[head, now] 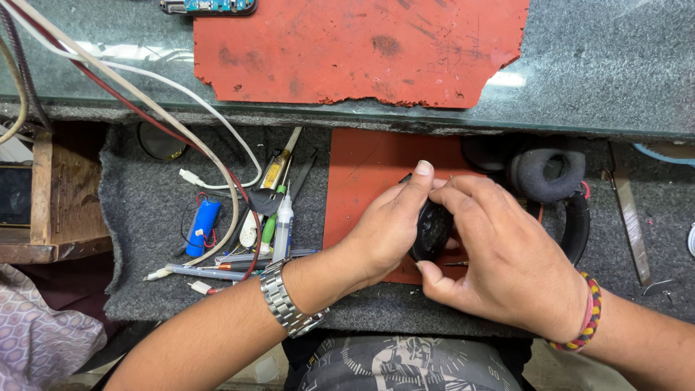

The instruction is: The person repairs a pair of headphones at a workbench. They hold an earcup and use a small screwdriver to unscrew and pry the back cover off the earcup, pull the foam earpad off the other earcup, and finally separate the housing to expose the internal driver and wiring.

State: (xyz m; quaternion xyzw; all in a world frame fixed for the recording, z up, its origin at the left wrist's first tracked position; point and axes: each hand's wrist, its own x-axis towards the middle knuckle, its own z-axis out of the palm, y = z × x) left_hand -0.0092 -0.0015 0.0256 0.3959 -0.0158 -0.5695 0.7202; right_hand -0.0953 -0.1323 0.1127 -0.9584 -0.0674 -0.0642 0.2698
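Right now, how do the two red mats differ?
The upper red mat lies on the glass shelf, ragged-edged, scuffed and bare. The lower red mat lies on grey felt, cleaner and straight-edged, partly covered by both hands. Both are flat and red.

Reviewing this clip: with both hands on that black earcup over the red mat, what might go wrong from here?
1. The left hand and right hand hold the black earcup clear of the red mat; a slip could drop it.
2. It seems joined to the headband beside the foam ear pad, so twisting may strain that joint.
3. A small thin metal part under the hands could get knocked away.
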